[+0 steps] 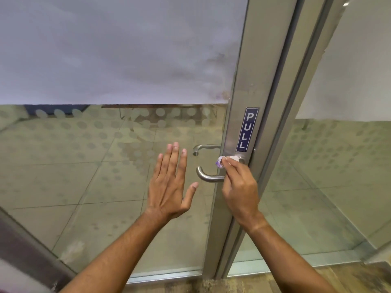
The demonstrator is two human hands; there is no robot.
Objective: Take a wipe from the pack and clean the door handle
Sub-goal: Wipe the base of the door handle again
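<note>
A steel lever door handle (206,176) sticks out to the left from the metal door frame (243,102), below a blue PULL sticker (247,129). My right hand (239,187) pinches a crumpled white wipe (221,162) and presses it against the frame at the handle's base. The hand covers the handle's inner end. My left hand (170,182) hovers flat with fingers spread, left of the handle, in front of the glass; whether it touches the glass I cannot tell. The wipe pack is not in view.
The door has a glass pane (105,166), frosted in its upper part (116,49). A second handle (203,148) shows through the glass on the far side. Another glass panel (328,176) stands to the right. Tiled floor lies beyond.
</note>
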